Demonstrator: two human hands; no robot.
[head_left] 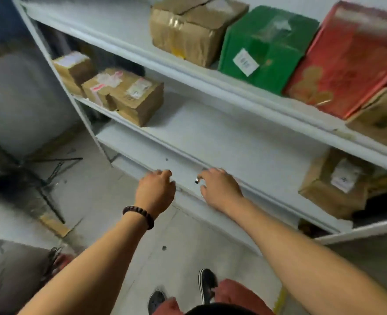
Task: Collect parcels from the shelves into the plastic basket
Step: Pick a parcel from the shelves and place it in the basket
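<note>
Both my hands reach out in front of the white shelving unit (210, 133) and hold nothing. My left hand (155, 192), with a bead bracelet at the wrist, has loosely curled fingers. My right hand (219, 188) is beside it, fingers bent downward, a ring on one finger. Brown cardboard parcels (128, 96) sit at the left of the middle shelf, beyond my hands. Another brown parcel (333, 183) lies at the right of a lower shelf. On the top shelf stand a brown box (192, 28), a green box (265, 48) and a red box (347, 62). No plastic basket is in view.
A dark metal stand (40, 173) and a small cardboard piece (53, 225) are on the floor at the left. A grey bag (17, 103) leans at the far left. My feet (206, 285) stand on the pale floor below the shelves.
</note>
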